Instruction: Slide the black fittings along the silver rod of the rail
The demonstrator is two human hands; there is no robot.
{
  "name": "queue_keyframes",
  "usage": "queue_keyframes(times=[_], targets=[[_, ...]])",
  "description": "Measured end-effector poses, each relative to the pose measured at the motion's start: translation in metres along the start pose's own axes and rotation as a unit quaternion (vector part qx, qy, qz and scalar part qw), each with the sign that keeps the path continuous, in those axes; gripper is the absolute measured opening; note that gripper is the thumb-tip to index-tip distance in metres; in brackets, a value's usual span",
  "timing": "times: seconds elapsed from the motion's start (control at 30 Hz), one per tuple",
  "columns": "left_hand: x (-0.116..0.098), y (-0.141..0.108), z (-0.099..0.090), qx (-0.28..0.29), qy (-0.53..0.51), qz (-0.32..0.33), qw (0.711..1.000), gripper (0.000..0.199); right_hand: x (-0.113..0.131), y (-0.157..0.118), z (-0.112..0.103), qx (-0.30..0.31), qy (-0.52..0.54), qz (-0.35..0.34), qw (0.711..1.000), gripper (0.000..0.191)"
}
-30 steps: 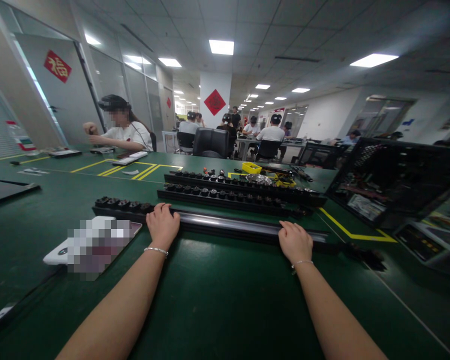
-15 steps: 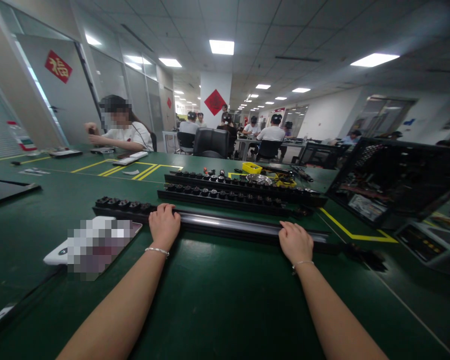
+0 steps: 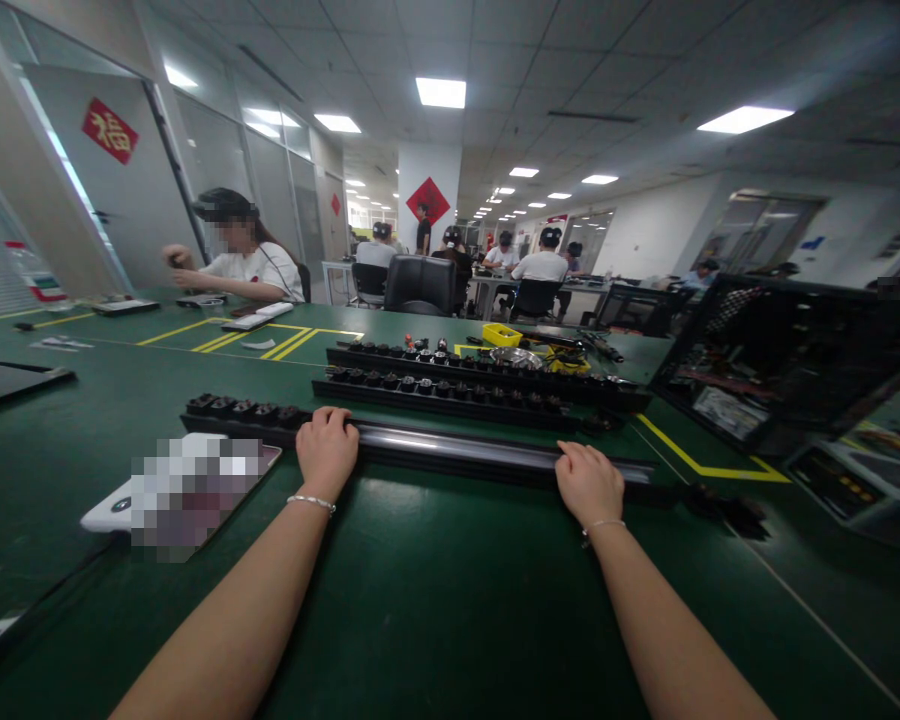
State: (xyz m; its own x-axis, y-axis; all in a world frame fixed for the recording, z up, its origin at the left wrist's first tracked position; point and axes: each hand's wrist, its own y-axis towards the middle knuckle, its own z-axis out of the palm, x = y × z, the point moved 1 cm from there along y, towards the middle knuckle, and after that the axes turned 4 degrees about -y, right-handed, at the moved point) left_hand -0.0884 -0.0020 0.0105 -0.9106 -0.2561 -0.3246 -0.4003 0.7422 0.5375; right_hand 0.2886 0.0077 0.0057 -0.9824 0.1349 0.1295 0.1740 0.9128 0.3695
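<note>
A long black channel (image 3: 457,446) with a shiny inner face lies across the green table in front of me. Several black socket-like blocks (image 3: 244,410) sit in its left end. My left hand (image 3: 328,452) is closed over the channel just right of those blocks, fingers curled over its far edge. Toward the other end, my right hand (image 3: 591,482) grips the same channel, its fingertips also over the edge. Both palms hide part of it. Behind lie two more black strips, a nearer one (image 3: 442,400) and a farther one (image 3: 607,390), both filled with rows of similar blocks.
A white device with a phone-like slab (image 3: 112,508) lies at left, partly blurred out. Small yellow trays (image 3: 501,335) and loose parts stand beyond the strips. At right are an open black computer case (image 3: 765,350) and a grey box (image 3: 859,495). A co-worker (image 3: 247,255) sits at far left.
My hands and the channel keep their places, apart from a slight shift of the whole view. The co-worker's head and hands have moved a little, and a standing person shows more plainly by the pillar.
</note>
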Motion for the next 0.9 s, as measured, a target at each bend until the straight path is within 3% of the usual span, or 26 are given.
queue_keyframes(times=[0.9], targets=[[-0.0008, -0.0002, 0.0007, 0.002, -0.015, 0.040, 0.999, 0.031, -0.0005, -0.0002, 0.0009, -0.005, 0.010, 0.004, 1.000, 0.046]])
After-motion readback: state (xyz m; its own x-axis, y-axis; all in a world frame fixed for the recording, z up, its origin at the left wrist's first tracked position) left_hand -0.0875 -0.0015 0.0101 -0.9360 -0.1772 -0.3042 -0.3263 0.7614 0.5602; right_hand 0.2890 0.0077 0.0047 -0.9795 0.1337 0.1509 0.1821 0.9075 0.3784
